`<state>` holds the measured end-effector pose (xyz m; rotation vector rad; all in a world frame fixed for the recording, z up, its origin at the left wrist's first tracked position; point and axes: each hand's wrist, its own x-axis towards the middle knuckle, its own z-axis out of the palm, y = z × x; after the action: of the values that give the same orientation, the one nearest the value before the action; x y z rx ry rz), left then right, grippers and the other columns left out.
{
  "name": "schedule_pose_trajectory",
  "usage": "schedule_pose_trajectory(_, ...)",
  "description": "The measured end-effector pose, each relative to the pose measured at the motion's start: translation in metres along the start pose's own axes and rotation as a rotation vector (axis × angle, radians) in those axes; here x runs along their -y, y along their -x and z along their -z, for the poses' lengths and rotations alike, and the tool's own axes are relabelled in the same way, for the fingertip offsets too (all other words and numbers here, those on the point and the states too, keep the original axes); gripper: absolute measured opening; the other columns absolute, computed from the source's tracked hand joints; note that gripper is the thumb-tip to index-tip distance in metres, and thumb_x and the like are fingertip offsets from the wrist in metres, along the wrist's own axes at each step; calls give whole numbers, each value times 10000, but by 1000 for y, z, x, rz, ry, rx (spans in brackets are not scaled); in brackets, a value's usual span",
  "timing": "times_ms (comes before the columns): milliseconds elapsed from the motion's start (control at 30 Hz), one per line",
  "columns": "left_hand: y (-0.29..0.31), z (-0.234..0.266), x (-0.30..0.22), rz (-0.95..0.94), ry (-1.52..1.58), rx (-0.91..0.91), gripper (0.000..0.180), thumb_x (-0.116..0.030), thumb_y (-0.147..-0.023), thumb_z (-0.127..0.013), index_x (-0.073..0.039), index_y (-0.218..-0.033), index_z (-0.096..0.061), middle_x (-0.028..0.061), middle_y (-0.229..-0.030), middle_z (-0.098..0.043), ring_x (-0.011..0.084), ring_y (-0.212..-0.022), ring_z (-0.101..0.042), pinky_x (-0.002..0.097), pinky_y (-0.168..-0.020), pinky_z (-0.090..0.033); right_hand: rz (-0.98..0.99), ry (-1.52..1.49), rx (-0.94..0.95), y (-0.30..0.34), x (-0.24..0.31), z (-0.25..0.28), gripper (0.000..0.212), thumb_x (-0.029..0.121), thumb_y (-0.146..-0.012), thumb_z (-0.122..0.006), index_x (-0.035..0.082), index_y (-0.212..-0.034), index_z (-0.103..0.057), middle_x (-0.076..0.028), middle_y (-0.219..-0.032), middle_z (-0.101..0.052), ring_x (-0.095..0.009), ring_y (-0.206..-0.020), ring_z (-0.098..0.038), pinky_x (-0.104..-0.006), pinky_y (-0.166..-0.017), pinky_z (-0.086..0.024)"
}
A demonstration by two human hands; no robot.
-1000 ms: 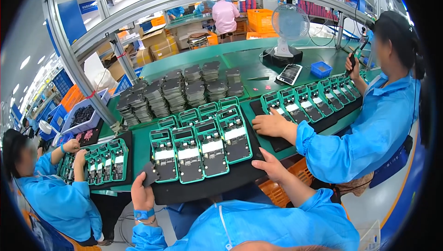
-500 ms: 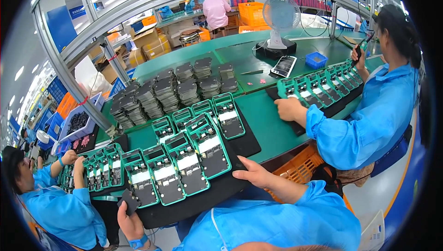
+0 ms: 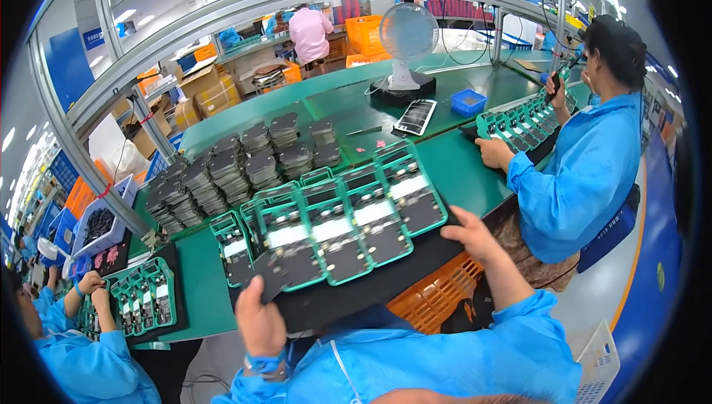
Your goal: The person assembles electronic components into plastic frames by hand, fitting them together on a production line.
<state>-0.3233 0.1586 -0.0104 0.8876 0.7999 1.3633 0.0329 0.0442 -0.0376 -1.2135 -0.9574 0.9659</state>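
Observation:
Both my hands hold a black mat [image 3: 356, 297] by its ends, over the near edge of the green bench. My left hand [image 3: 261, 318] closes on its left corner, with the thumb on top. At the right end, my right hand [image 3: 476, 235] grips the edge, its thumb over the mat and its lower fingers partly hidden. Several green-rimmed trays [image 3: 337, 230] lie on the mat in overlapping rows, each carrying dark plates, a white strip and small electronic parts. The mat is tilted, and the back row is partly covered.
Stacks of dark plates [image 3: 222, 172] stand behind the mat. A white fan [image 3: 408, 37], a blue bin [image 3: 469, 101] and a white-framed panel [image 3: 415, 117] sit farther back. Co-workers handle similar trays on both sides. An orange crate [image 3: 426, 301] is below the bench edge.
The mat with its trays has moved right and tilted, both hands carrying it along. The view has swung somewhat. The right co-worker's hand stays at the other row of trays.

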Motion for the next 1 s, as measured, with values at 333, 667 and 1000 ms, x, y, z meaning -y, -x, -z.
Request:
schedule_pose_trajectory(333, -38, -143, 118, 299, 100, 268, 190, -157, -887, -546, 15, -927, -618, 82, -838, -617, 199, -841, -576, 314, -777, -432, 38, 264, -269, -28, -18, 161, 422, 17, -748, -583, -4, -1170, -561, -51, -971, -628, -122, -818, -578, -252, -733, -469)
schedule_pose_trajectory(667, -84, -159, 164, 404, -116, 400, 192, -228, -874, -577, -42, -910, -610, 20, -881, -609, 132, -840, -533, 269, -741, -377, 49, 778, -617, -91, -81, 222, 429, 50, -741, -634, -28, -1157, -564, -135, -982, -649, -200, -885, -613, -297, -795, -475)
schedule_pose_trajectory(1000, -33, -71, 71, 314, -86, 556, 327, -184, -944, -469, 32, -1177, -547, 136, -1136, -609, 238, -1055, -580, 394, -924, -461, 238, 1246, -939, -58, -97, 187, 370, 96, -797, -625, -15, -1136, -524, -205, -1101, -542, -385, -1035, -493, -457, -922, -381)
